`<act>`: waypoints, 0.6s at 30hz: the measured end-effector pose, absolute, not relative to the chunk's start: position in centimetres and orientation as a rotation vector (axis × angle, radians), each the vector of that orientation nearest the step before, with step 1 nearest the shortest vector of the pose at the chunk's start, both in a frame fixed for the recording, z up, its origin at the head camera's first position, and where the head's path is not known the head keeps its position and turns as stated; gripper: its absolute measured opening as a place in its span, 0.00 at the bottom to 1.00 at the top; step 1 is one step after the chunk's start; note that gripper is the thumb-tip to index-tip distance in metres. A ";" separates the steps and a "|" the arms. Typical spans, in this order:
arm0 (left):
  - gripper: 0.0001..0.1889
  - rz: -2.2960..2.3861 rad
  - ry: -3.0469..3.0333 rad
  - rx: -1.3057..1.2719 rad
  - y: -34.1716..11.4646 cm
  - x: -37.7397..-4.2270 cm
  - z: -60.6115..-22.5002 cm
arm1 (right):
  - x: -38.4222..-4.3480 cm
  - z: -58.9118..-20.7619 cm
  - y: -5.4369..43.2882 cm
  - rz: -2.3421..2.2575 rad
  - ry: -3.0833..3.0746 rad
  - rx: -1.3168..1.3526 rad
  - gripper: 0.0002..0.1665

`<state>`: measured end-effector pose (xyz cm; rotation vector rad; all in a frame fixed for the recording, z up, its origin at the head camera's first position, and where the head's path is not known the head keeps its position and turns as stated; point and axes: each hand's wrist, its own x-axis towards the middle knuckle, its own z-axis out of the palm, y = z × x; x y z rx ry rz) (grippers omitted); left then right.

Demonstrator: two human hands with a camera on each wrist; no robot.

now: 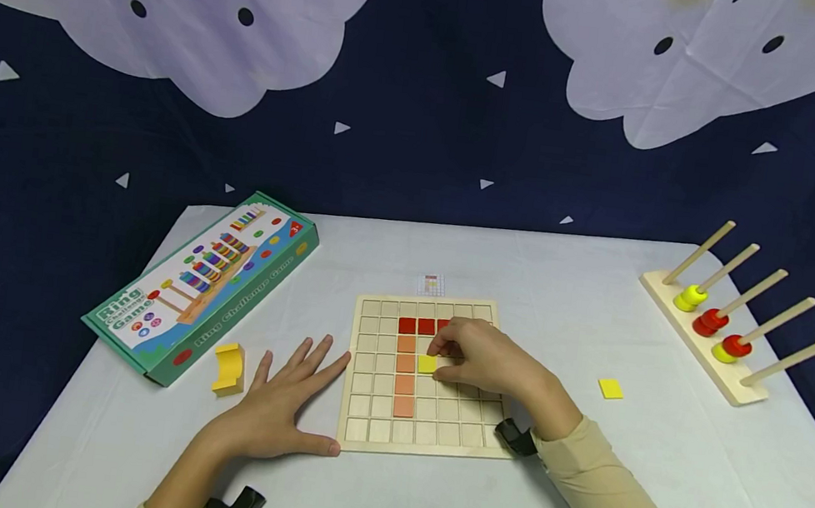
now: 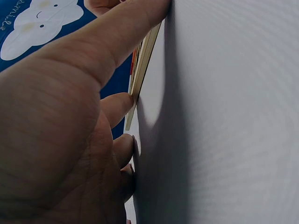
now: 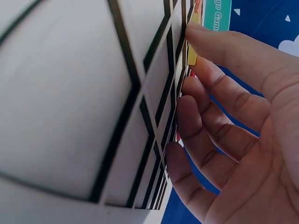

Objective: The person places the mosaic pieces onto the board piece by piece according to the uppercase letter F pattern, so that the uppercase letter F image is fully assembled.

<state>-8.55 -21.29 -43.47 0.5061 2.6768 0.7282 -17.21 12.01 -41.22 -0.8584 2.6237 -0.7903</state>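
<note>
A wooden grid board [image 1: 431, 448] lies flat on the white table. Dark red tiles [image 1: 407, 325] form a short row near its top, with several orange tiles [image 1: 403, 384] in a column below the leftmost. My right hand [image 1: 489, 360] reaches over the board and pinches a yellow tile [image 1: 427, 364] just right of that column. In the right wrist view, the yellow tile [image 3: 192, 51] shows between thumb and index finger, the other fingers curved near the grid. My left hand [image 1: 277, 407] lies spread on the table, index fingertip and thumb tip at the board's left edge.
Beyond the board lies a small pattern card [image 1: 431, 283]. Another yellow tile [image 1: 610, 389] rests right of the board. At far right stands a peg rack [image 1: 726, 370] with red and yellow rings. Left are a green game box [image 1: 221, 300] and a yellow curved block [image 1: 229, 369].
</note>
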 end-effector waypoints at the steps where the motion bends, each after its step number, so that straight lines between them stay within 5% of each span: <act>1: 0.62 0.731 2.675 0.508 -21.3 -8.5 -43.5 | -17.2 -41.2 12.0 -0.793 2.622 -0.855 0.11; 18: 0.62 0.729 2.671 0.499 -21.3 -8.6 -43.4 | -17.0 -40.7 12.7 -0.850 2.590 -0.866 0.13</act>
